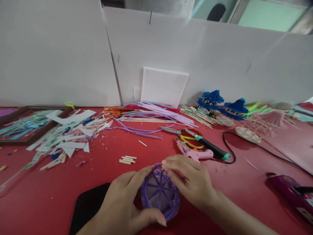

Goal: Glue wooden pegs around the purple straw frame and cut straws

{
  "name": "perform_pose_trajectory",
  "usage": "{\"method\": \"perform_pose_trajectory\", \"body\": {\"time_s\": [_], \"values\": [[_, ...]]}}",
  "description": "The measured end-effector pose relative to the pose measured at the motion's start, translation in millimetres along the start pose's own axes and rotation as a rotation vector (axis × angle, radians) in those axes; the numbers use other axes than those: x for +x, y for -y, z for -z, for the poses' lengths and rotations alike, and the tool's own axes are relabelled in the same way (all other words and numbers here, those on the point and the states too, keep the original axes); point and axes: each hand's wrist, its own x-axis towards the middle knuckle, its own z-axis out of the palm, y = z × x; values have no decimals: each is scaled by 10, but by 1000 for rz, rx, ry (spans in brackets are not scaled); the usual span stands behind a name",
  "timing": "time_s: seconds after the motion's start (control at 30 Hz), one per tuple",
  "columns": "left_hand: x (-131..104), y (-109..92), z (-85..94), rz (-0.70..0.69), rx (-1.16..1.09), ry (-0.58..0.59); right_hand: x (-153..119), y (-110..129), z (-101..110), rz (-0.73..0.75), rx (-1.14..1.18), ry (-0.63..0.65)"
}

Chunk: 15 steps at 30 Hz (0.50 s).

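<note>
So, left hand (127,199) clasps ring (160,188), right hand (188,179) pinches pale bit (163,168) at ring's far rim.
Pale bit could slip or ring warp if fingers (144,171) squeeze unevenly.

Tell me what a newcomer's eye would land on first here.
Probably the purple round frame, low in the middle, gripped by the left hand, with the right hand at its top edge. Next, perhaps, the bright red table beneath, and the heap of colored strips at the back, below the white panel.
</note>
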Motion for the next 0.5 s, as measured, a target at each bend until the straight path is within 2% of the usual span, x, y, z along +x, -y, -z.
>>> {"method": "perform_pose_trajectory", "body": {"time_s": [0.3, 0.5], "values": [[-10, 14, -5, 30, -71, 46, -6, -25, 24, 15, -44, 29], [13, -9, 9, 41, -50, 30, -42, -22, -10, -7, -28, 44]]}}
